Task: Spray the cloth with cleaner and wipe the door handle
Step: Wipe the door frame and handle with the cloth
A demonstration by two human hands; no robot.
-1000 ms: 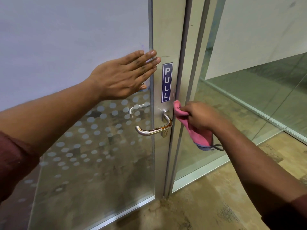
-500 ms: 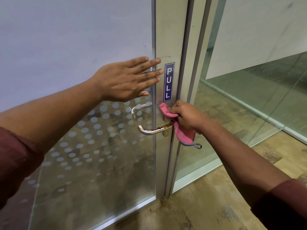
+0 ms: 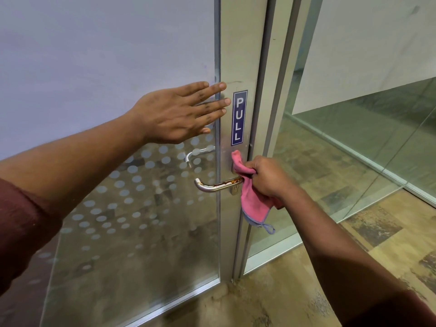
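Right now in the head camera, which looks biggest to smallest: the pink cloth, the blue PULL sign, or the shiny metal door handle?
1. Pink cloth, biggest.
2. Blue PULL sign and shiny metal door handle look about alike in length, so I won't rank them.

The inner end of the door handle (image 3: 218,184), where it meets the metal door frame (image 3: 240,55), is covered by the pink cloth (image 3: 253,204) and cannot be seen. Part of the cloth is hidden inside the right hand (image 3: 269,179), whose fingertips are tucked out of sight. The palm of the left hand (image 3: 179,112) is turned away against the glass (image 3: 106,67). Both arms are cut off by the picture's edges. The keyhole (image 3: 234,190) beneath the handle is too small to be made out.
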